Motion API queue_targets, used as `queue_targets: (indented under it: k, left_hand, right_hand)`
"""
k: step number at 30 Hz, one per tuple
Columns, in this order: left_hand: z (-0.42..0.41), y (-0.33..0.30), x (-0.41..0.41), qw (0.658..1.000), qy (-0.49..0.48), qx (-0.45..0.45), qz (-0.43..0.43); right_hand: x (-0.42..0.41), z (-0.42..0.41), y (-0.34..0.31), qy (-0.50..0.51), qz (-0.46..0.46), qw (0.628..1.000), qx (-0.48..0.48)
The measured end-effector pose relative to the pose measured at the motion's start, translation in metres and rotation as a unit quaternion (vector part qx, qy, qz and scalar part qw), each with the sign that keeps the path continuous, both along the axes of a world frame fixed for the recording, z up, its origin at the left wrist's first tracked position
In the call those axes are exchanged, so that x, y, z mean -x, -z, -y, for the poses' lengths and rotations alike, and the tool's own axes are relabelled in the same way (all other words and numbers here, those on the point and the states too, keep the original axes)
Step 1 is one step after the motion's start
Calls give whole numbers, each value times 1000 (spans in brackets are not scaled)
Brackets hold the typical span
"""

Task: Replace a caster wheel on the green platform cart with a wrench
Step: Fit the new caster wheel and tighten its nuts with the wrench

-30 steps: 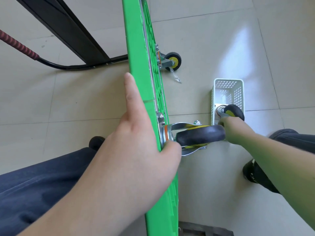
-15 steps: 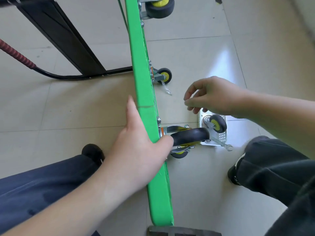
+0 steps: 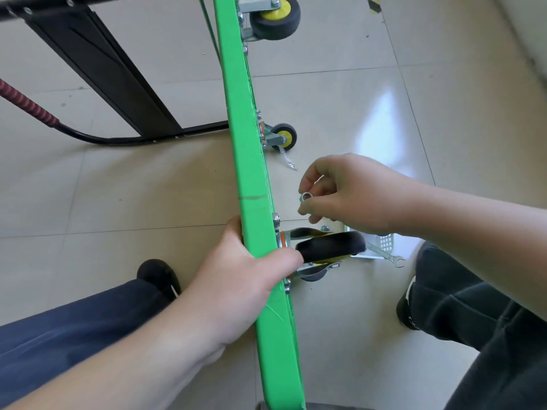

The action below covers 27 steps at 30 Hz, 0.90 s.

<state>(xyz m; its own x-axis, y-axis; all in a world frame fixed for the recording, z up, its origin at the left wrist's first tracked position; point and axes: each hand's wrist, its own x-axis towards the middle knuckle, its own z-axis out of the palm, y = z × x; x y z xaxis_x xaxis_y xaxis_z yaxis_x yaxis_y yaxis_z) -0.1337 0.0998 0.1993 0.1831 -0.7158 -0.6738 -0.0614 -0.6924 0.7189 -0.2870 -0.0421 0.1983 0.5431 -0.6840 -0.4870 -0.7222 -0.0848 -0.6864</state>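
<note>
I have the green plastic platform cart [image 3: 254,179] stood on edge on the tiled floor, my left hand [image 3: 236,279] gripping its rim beside the black-and-yellow caster wheel [image 3: 328,247]. My right hand [image 3: 349,193] pinches a small silver nut [image 3: 306,197] just above that caster. The steel wrench [image 3: 384,254] lies by the white mesh basket [image 3: 384,241]. I judge I'm mid-fastening: next, thread the nut onto its bolt squarely, then fetch the wrench.
</note>
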Motion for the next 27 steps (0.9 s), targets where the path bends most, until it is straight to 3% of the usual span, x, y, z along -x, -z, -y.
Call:
queue_targets:
  k: [6,18,27]
  left_hand:
    - [-2,2,3,999,-32,2,9]
    - [-4,0,3,998,-34,-1,47]
    - [-3,0,3,998,-29,-2,56]
  right_hand:
    - [-7,12,20,-50,-44,997,43]
    - [-18,19,39,-14,-12,994,-112]
    - [-22,16,41,-25,-25,988,-149]
